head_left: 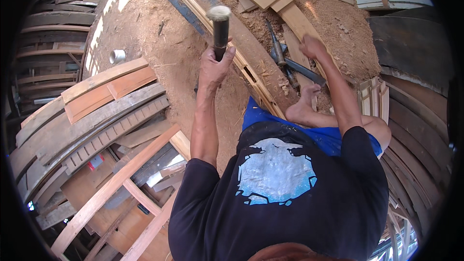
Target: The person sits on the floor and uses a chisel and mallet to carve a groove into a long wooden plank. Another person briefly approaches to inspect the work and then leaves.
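Observation:
My left hand is wrapped round an upright chisel with a dark round handle and a pale, worn top; its blade is hidden below my fist. The hand is above a long, narrow light-wood piece, which has a dark slot cut in it and runs from the far left toward my lap. To the right, my right hand is closed in a fist, slightly blurred, and whatever it may hold cannot be made out. Beneath and left of it lie a tool with a metal ferrule and a dark flat bar.
Wood shavings cover the ground. A thick plank lies alongside the slotted piece. My bare foot is near the tools. Stacked boards and a wooden frame are at left, with a white pipe piece beyond.

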A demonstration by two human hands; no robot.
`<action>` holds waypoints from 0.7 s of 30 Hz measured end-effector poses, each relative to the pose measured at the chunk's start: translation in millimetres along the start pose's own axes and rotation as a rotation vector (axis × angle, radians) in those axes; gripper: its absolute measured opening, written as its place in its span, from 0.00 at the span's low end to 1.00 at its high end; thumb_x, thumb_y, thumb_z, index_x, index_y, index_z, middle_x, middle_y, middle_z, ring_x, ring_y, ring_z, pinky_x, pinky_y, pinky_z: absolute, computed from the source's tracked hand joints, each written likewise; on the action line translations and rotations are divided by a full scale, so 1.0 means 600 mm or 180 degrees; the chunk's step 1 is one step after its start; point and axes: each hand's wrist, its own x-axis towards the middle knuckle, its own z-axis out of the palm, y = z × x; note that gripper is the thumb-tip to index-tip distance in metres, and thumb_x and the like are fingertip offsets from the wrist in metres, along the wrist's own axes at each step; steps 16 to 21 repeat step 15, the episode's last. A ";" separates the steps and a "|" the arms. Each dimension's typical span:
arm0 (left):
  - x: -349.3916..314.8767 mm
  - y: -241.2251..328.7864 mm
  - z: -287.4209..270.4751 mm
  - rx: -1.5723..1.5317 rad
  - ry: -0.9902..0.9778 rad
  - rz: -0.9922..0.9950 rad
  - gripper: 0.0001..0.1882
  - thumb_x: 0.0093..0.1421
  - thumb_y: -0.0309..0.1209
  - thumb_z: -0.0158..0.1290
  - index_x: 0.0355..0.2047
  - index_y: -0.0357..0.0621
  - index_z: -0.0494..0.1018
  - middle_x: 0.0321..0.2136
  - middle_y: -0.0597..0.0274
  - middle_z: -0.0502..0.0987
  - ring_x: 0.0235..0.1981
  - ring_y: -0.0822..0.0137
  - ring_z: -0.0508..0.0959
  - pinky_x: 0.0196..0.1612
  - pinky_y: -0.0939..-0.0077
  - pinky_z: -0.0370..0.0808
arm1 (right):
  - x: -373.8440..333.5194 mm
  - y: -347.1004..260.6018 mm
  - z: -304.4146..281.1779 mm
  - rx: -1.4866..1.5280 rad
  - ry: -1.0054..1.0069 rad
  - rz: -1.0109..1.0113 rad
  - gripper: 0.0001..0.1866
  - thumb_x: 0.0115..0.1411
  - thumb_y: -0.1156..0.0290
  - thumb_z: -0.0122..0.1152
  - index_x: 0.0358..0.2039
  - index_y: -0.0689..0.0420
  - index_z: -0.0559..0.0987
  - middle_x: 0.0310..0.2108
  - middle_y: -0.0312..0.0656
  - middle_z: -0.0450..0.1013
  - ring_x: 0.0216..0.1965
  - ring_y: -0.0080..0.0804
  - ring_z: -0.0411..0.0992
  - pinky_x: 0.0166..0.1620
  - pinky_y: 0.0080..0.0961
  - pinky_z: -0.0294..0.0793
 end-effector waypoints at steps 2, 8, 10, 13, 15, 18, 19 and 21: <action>-0.014 0.006 -0.003 -0.1259 0.0190 -0.0130 0.22 0.62 0.37 0.62 0.53 0.39 0.72 0.27 0.67 0.77 0.28 0.75 0.77 0.34 0.79 0.77 | -0.045 0.018 0.075 -0.0554 -0.0658 0.0443 0.31 0.53 0.58 0.64 0.55 0.60 0.72 0.49 0.59 0.76 0.51 0.54 0.75 0.57 0.42 0.72; -0.013 0.027 0.013 -0.1897 0.0316 0.0093 0.14 0.64 0.33 0.60 0.44 0.40 0.71 0.29 0.62 0.78 0.28 0.72 0.78 0.35 0.78 0.77 | -0.057 0.134 0.246 -0.0350 -0.1477 0.0523 0.31 0.48 0.61 0.67 0.52 0.63 0.76 0.50 0.60 0.76 0.52 0.53 0.75 0.54 0.40 0.75; -0.011 0.013 0.021 -0.1980 0.0326 0.0038 0.13 0.64 0.33 0.60 0.44 0.41 0.71 0.29 0.62 0.77 0.28 0.72 0.78 0.35 0.78 0.77 | -0.058 0.114 0.201 -0.0126 -0.1347 0.0285 0.29 0.44 0.62 0.68 0.47 0.64 0.80 0.46 0.61 0.77 0.47 0.54 0.78 0.48 0.39 0.78; -0.007 -0.010 0.030 -0.2157 0.0212 0.0160 0.12 0.64 0.32 0.60 0.44 0.42 0.71 0.28 0.62 0.77 0.29 0.72 0.79 0.35 0.78 0.77 | -0.039 0.052 0.074 -0.0431 -0.1731 0.0365 0.32 0.46 0.65 0.65 0.53 0.63 0.76 0.49 0.60 0.76 0.51 0.51 0.77 0.53 0.40 0.76; -0.011 -0.025 0.028 -0.2125 0.0079 0.0018 0.12 0.66 0.28 0.56 0.47 0.44 0.68 0.33 0.60 0.76 0.35 0.66 0.76 0.43 0.71 0.75 | -0.048 0.003 0.006 -0.1000 -0.1717 0.0265 0.32 0.46 0.63 0.66 0.54 0.60 0.77 0.48 0.56 0.78 0.50 0.48 0.78 0.53 0.38 0.76; -0.011 -0.025 0.028 -0.2125 0.0079 0.0018 0.12 0.66 0.28 0.56 0.47 0.44 0.68 0.33 0.60 0.76 0.35 0.66 0.76 0.43 0.71 0.75 | -0.048 0.003 0.006 -0.1000 -0.1717 0.0265 0.32 0.46 0.63 0.66 0.54 0.60 0.77 0.48 0.56 0.78 0.50 0.48 0.78 0.53 0.38 0.76; -0.011 -0.025 0.028 -0.2125 0.0079 0.0018 0.12 0.66 0.28 0.56 0.47 0.44 0.68 0.33 0.60 0.76 0.35 0.66 0.76 0.43 0.71 0.75 | -0.048 0.003 0.006 -0.1000 -0.1717 0.0265 0.32 0.46 0.63 0.66 0.54 0.60 0.77 0.48 0.56 0.78 0.50 0.48 0.78 0.53 0.38 0.76; -0.011 -0.025 0.028 -0.2125 0.0079 0.0018 0.12 0.66 0.28 0.56 0.47 0.44 0.68 0.33 0.60 0.76 0.35 0.66 0.76 0.43 0.71 0.75 | -0.048 0.003 0.006 -0.1000 -0.1717 0.0265 0.32 0.46 0.63 0.66 0.54 0.60 0.77 0.48 0.56 0.78 0.50 0.48 0.78 0.53 0.38 0.76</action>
